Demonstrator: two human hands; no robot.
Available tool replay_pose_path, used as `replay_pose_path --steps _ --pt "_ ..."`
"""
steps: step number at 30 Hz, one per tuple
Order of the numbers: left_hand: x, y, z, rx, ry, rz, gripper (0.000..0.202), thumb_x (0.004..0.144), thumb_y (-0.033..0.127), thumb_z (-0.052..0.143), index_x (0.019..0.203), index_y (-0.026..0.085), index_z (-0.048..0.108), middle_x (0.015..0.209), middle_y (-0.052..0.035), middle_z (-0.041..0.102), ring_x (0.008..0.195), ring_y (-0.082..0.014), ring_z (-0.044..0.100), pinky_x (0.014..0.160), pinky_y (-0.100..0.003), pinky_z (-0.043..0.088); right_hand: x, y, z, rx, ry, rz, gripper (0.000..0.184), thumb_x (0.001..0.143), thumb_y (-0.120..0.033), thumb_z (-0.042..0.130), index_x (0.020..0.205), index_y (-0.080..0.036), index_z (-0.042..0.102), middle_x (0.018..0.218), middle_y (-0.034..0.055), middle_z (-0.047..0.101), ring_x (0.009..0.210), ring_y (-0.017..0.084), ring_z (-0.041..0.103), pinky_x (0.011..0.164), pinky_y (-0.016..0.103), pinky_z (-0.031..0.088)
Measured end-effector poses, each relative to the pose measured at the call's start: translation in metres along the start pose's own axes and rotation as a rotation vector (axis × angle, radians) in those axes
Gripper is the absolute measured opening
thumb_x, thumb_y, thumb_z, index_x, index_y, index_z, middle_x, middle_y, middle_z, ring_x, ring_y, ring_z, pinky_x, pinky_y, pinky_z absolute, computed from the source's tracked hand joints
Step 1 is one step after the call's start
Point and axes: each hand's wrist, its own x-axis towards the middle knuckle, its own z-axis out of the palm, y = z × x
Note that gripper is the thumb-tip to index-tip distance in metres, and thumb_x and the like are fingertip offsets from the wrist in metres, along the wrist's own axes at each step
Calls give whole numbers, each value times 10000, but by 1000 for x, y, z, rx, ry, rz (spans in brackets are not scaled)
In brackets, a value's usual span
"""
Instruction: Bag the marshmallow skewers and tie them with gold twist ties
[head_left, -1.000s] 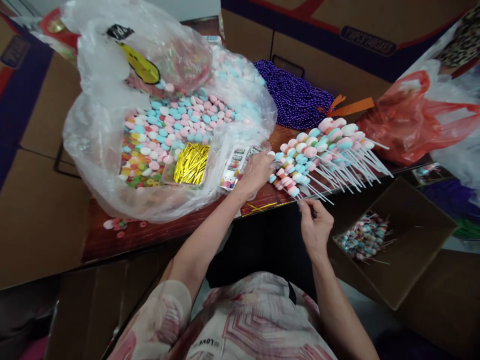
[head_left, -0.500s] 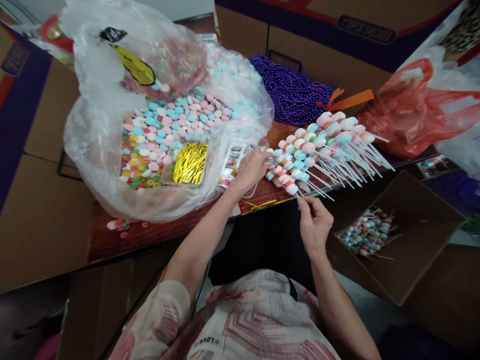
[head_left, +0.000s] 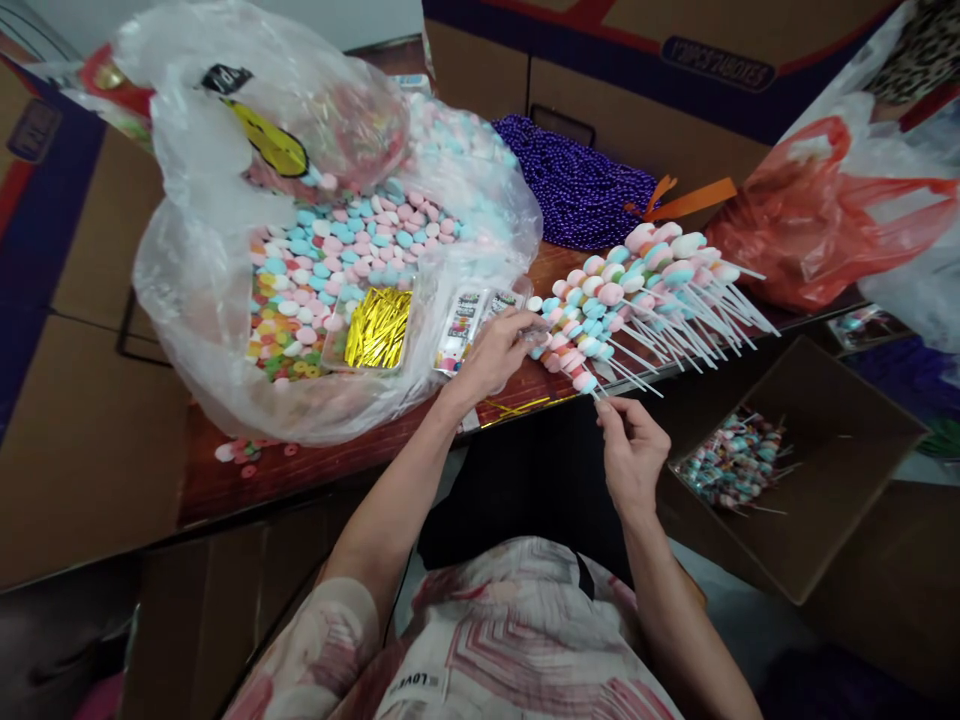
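at table edge (head_left: 330, 462), right hand (head_left: 636, 440) pinches stick (head_left: 595, 393) of candy skewer (head_left: 583, 382), same as before. left hand (head_left: 495, 352) drawn back slightly at far end, baring white candy (head_left: 535, 303); fingers bunched, can't tell on what. candy skewer lies beside pile (head_left: 660, 265); handling looks unfinished.

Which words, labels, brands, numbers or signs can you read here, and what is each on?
"LOVE": on the pink-and-white patterned cloth shirt.
Label on the brown cardboard box with blue and red bands at the back: too blurred.
Similar label on the brown cardboard box at far left: too blurred.
Small white rectangular printed packets: print too small.
Black patch on the milky translucent plastic bag: unreadable.
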Motion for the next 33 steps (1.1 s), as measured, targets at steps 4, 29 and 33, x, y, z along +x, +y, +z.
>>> replay_pose_path --steps 4,29,33 --pt "-27 17 0 -362 -10 -159 157 890 297 636 984 211 727 692 -6 668 541 -125 613 605 -259 490 -3 1 -8 60 -68 44 185 864 -355 668 811 -183 711 663 -29 580 610 113 498 596 261 392" --pt "-66 24 29 -937 216 -525 357 647 405 885 902 176 788 779 -13 732 699 -111 642 764 -268 519 -16 1 -43 18 -207 -150 122 912 -247 646 812 -207 702 695 -22 564 653 117 508 592 268 368" --pt "-67 22 28 -875 181 -530 361 654 435 875 891 174 799 796 -22 742 700 -110 633 755 -263 516 -15 0 -45 -25 -231 -187 126 925 -242 633 826 -205 700 706 -13 570 656 123 516 592 275 372"
